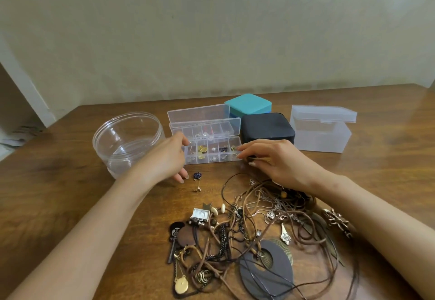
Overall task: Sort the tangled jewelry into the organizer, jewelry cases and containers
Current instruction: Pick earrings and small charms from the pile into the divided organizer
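Observation:
The clear compartment organizer (pixel 213 159) lies open mid-table with small earrings in several cells. My left hand (pixel 164 158) holds its left end, thumb at the back edge and fingers curled down in front. The fingertips of my right hand (pixel 273 160) touch its right front corner; I cannot see anything between them. A tangled jewelry pile (pixel 254 233) of cords, chains and pendants spreads across the near table. A blue beaded earring (pixel 196 175) with a gold pin lies alone just in front of the organizer.
A round clear jar (pixel 127 139) stands left of the organizer. Behind it are a shut clear case (pixel 199 112), a teal case (pixel 249 104) and a black case (pixel 267 126). A frosted lidded box (pixel 322 132) sits at the right. A wall runs along the table's far edge.

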The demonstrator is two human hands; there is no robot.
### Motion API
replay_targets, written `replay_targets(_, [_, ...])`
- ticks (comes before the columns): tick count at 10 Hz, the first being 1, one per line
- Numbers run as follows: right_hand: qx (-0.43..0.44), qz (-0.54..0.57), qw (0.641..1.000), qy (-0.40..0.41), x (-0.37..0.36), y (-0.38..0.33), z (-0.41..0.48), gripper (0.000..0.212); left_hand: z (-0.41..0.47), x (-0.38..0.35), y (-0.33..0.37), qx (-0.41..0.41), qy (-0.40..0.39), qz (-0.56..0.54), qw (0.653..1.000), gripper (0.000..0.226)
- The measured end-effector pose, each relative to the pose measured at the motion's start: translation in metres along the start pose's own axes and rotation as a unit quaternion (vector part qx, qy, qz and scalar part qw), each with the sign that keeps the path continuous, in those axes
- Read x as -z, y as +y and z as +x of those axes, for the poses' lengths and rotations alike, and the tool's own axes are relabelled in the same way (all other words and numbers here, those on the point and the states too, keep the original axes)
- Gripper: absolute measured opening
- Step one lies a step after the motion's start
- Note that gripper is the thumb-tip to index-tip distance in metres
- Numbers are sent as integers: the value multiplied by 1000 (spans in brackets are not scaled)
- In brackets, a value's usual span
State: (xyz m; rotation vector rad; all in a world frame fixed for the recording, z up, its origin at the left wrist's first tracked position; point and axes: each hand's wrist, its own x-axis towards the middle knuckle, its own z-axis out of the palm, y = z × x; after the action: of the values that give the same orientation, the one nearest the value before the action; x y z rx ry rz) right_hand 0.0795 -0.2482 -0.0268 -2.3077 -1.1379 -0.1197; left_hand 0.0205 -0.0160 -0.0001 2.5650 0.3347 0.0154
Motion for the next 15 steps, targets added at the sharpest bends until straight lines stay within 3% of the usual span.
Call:
replay_targets(1, [-1,1,1000,2,0,1,1,31,5,-7,-4,-15,5,36,999,52])
replay_targets(4, [1,7,1000,2,-1,0,-1,31,4,-8,-5,-65,42,169,983,67])
replay_targets(6, [3,10,1000,0,-1,-2,-2,30,4,5,-8,-52,-19,154,987,56])
replay_targets(9, [-1,16,1000,-3,-1,-2,-1,28,5,12,-13,-50,-42,114,991,38])
replay_targets(11, [-3,11,1000,-4,0,-3,-2,28,2,4,-7,-65,-40,170,982,56])
replay_targets(13, [-3,13,1000,-6,1,-3,-2,28,-3,19,-5,-42,-63,49,996,36])
replay_targets(15, [7,6,1000,-4,2,-4,-2,27,-5,18,0,-41,4,-2,999,24])
